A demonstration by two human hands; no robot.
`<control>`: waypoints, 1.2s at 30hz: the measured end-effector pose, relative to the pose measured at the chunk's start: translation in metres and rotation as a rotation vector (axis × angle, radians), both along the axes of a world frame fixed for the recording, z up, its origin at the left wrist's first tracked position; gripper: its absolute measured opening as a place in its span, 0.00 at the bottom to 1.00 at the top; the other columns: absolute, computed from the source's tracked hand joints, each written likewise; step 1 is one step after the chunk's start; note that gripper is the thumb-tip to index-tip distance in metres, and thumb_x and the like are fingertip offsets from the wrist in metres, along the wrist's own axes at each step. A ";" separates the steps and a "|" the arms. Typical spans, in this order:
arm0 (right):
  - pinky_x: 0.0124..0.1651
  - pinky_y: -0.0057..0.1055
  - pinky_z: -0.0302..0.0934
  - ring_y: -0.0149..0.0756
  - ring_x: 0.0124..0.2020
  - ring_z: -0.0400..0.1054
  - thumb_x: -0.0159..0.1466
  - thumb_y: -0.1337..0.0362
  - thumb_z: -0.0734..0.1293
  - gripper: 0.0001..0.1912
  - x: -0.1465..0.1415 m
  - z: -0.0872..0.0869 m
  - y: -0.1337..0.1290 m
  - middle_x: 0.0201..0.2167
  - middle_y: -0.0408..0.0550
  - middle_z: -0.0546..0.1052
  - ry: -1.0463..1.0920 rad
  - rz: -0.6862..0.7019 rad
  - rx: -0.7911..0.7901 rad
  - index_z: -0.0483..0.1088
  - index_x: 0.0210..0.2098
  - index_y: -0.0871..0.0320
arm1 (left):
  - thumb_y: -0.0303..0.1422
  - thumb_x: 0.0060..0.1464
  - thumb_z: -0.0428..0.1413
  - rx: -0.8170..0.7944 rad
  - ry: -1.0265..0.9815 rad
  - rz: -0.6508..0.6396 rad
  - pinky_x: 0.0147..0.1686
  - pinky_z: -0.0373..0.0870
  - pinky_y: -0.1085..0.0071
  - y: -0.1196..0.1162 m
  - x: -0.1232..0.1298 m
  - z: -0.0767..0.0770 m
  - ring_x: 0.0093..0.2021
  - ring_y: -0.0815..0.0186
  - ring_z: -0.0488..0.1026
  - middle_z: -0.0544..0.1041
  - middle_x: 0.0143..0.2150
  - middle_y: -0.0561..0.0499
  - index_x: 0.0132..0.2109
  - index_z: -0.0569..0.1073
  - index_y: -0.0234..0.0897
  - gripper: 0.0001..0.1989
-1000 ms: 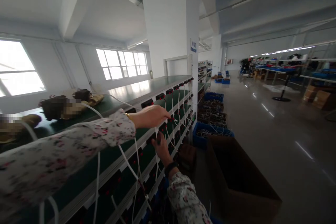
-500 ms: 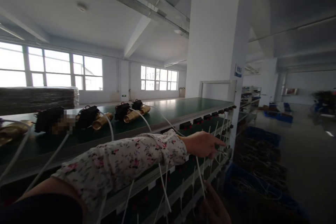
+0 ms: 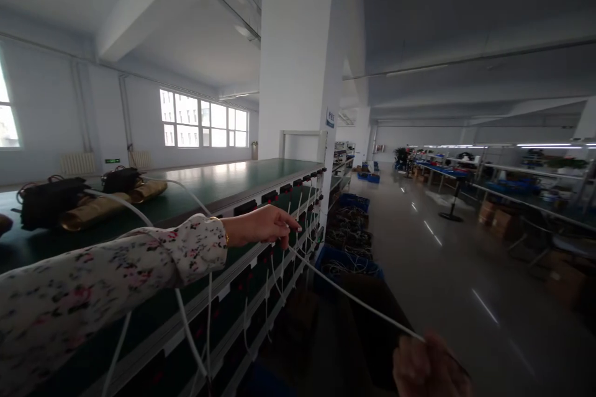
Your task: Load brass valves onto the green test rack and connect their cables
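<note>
My left hand point(image 3: 272, 225), in a floral sleeve, reaches to the front of the green-topped rack point(image 3: 261, 175). Its fingers are bent together at one end of a white cable point(image 3: 358, 301). The cable runs down to the right to my right hand point(image 3: 431, 363), whose fingers are closed round it near the lower edge of the view. Other white cables point(image 3: 187, 322) hang down the rack's front, by black connectors point(image 3: 245, 207) along its edge. Brass valves point(image 3: 95, 211) with black actuators point(image 3: 54, 200) lie on the rack's top at the left.
Blue crates point(image 3: 348, 260) full of cables stand on the floor beyond the rack. A white pillar point(image 3: 295, 56) rises behind the rack's far end. Workbenches point(image 3: 447, 170), a chair point(image 3: 540, 236) and cardboard boxes point(image 3: 503, 220) are at the right.
The view has turned right. My right hand has moved right and away from the rack, and a white cable now stretches between both hands. My left hand's pointing finger has bent down.
</note>
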State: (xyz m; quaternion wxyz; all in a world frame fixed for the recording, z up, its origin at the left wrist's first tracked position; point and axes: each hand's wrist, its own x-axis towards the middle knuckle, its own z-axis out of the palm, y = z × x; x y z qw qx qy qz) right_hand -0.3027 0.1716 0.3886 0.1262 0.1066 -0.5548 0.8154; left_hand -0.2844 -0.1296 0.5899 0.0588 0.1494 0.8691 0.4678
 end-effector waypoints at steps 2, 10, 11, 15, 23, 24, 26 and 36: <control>0.29 0.37 0.60 0.36 0.27 0.64 0.50 0.51 0.71 0.12 0.004 0.025 -0.020 0.23 0.46 0.67 0.109 -0.123 -0.125 0.71 0.29 0.49 | 0.29 0.52 0.49 -0.002 -0.018 0.004 0.20 0.50 0.75 0.002 0.002 0.001 0.19 0.74 0.56 0.74 0.27 0.50 0.46 0.71 0.32 0.15; 0.24 0.27 0.55 0.29 0.22 0.60 0.58 0.56 0.64 0.13 -0.002 0.082 -0.114 0.25 0.43 0.70 0.182 0.045 0.118 0.71 0.39 0.57 | 0.32 0.51 0.50 -0.081 -0.020 0.053 0.23 0.51 0.78 0.011 0.001 0.008 0.23 0.74 0.56 0.62 0.21 0.57 0.40 0.73 0.30 0.13; 0.23 0.26 0.54 0.29 0.22 0.59 0.59 0.56 0.64 0.13 -0.001 0.083 -0.120 0.25 0.43 0.69 0.190 0.031 0.145 0.71 0.39 0.57 | 0.33 0.50 0.51 -0.088 -0.025 0.047 0.24 0.53 0.78 0.011 0.000 0.009 0.23 0.74 0.57 0.62 0.21 0.57 0.40 0.73 0.30 0.13; 0.25 0.26 0.55 0.30 0.25 0.61 0.59 0.58 0.63 0.11 0.007 0.088 -0.134 0.26 0.44 0.71 0.232 -0.047 0.211 0.72 0.34 0.58 | 0.34 0.48 0.55 -0.082 -0.007 0.042 0.26 0.54 0.77 0.013 0.002 0.010 0.24 0.75 0.57 0.65 0.23 0.57 0.40 0.74 0.30 0.14; 0.28 0.29 0.60 0.34 0.28 0.66 0.58 0.58 0.64 0.11 0.008 0.095 -0.144 0.27 0.47 0.73 0.244 -0.086 0.229 0.72 0.33 0.59 | 0.32 0.45 0.58 -0.081 0.005 -0.018 0.34 0.60 0.74 0.012 0.003 0.005 0.30 0.69 0.66 0.73 0.27 0.53 0.36 0.75 0.29 0.11; 0.28 0.29 0.60 0.35 0.28 0.66 0.58 0.58 0.64 0.11 0.008 0.096 -0.145 0.27 0.47 0.74 0.243 -0.083 0.224 0.72 0.33 0.59 | 0.32 0.45 0.57 -0.077 0.021 -0.017 0.34 0.60 0.74 0.011 0.002 0.005 0.30 0.69 0.66 0.72 0.27 0.53 0.35 0.75 0.28 0.10; 0.29 0.30 0.62 0.35 0.28 0.67 0.57 0.58 0.64 0.11 0.009 0.098 -0.147 0.27 0.47 0.74 0.248 -0.078 0.210 0.72 0.33 0.59 | 0.32 0.45 0.57 -0.075 0.044 -0.006 0.33 0.60 0.74 0.010 0.000 0.003 0.29 0.70 0.65 0.72 0.26 0.53 0.34 0.75 0.28 0.10; 0.30 0.29 0.61 0.32 0.27 0.65 0.56 0.61 0.67 0.08 0.000 0.103 -0.152 0.26 0.46 0.73 0.344 -0.082 0.215 0.72 0.30 0.59 | 0.34 0.46 0.56 -0.128 0.044 -0.022 0.31 0.58 0.75 0.010 -0.001 0.003 0.29 0.71 0.63 0.69 0.26 0.54 0.33 0.73 0.28 0.11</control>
